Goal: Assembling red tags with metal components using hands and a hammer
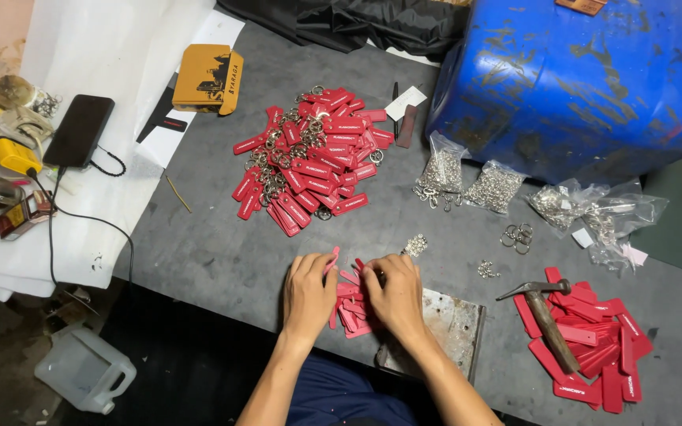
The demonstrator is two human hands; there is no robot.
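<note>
My left hand (308, 293) pinches a red tag strip (331, 261) between thumb and fingers. Close beside it, my right hand (395, 293) rests with curled fingers on a small heap of red tag strips (350, 314) at the table's front edge. What the right fingers grip is hidden under the hand. A metal block (453, 325) lies just right of that hand. Farther back sits a big pile of red tags with metal rings (309, 154).
A hammer (545, 314) lies on another stack of red strips (593, 351) at the right. Bags of metal rings (495, 185) and loose rings (518, 235) sit before a blue barrel (578, 79). A phone (79, 130), an orange box (207, 77) and cables are at left.
</note>
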